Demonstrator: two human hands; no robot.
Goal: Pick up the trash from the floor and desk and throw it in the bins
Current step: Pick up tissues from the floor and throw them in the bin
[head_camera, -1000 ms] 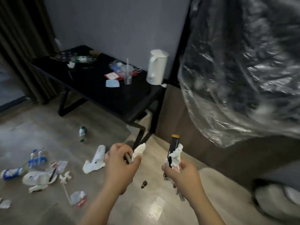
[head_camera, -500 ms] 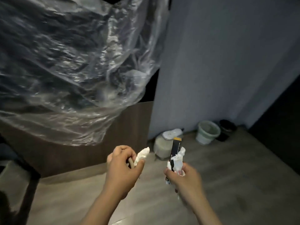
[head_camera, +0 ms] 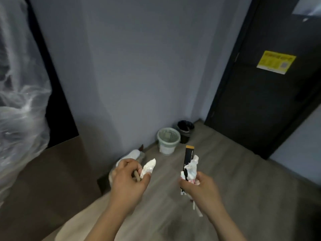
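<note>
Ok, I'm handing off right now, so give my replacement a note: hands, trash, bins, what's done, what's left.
Hands: left hand grips a tissue and a brown stick; right hand grips a black packet and wrappers.
Bins: green bin and black bin stand side by side on the floor ahead, by the wall.
Done: both handfuls picked up.
Left: walk over and drop them in the bins.
</note>
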